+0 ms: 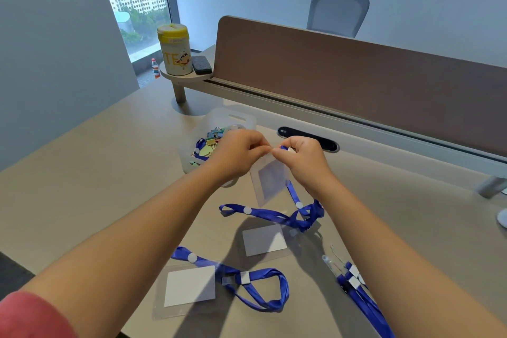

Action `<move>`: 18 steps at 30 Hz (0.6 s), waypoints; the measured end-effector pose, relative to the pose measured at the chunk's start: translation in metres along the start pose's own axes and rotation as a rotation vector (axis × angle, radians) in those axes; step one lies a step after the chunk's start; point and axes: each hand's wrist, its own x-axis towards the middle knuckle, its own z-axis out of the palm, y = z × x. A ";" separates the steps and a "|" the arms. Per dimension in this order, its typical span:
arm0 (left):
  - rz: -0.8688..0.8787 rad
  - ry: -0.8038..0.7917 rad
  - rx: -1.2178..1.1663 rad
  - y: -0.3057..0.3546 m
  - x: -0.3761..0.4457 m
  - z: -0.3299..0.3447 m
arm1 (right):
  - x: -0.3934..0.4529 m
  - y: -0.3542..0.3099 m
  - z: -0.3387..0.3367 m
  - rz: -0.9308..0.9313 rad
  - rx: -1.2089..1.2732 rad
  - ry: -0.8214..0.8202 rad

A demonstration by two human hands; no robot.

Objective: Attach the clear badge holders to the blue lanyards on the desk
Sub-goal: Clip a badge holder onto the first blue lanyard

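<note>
I see both hands raised a little above the desk [96,173], meeting at the top edge of one clear badge holder [270,181]. The left hand [236,153] has its fingers curled and pinches the top of this holder, and the right hand [303,160] pinches the end of a blue lanyard [295,197] just beside the same edge, so the fingertips of both hands almost touch. The holder hangs down from the fingers, with a white card inside it. The strap of this lanyard falls down from the right hand and lies in a loose heap on the desk under the right wrist. Nearer to me, a second badge holder [264,240] lies flat in the middle, and a third badge holder [189,285] lies at the left with another lanyard [263,291] across its upper edge. More lanyards [362,296] lie under my right forearm. Behind the left hand stands a clear box of coloured clips [204,145]. Far on a small shelf I see a yellow-lidded canister [175,49].
</note>
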 end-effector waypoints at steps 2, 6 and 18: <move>0.004 0.046 0.011 0.001 0.000 0.004 | 0.000 0.000 0.001 0.011 0.025 0.023; 0.003 0.124 0.003 0.003 0.000 0.013 | 0.000 0.002 0.003 0.042 0.088 0.074; -0.317 0.054 -0.801 0.008 0.001 0.028 | -0.001 0.011 0.003 0.065 0.286 0.063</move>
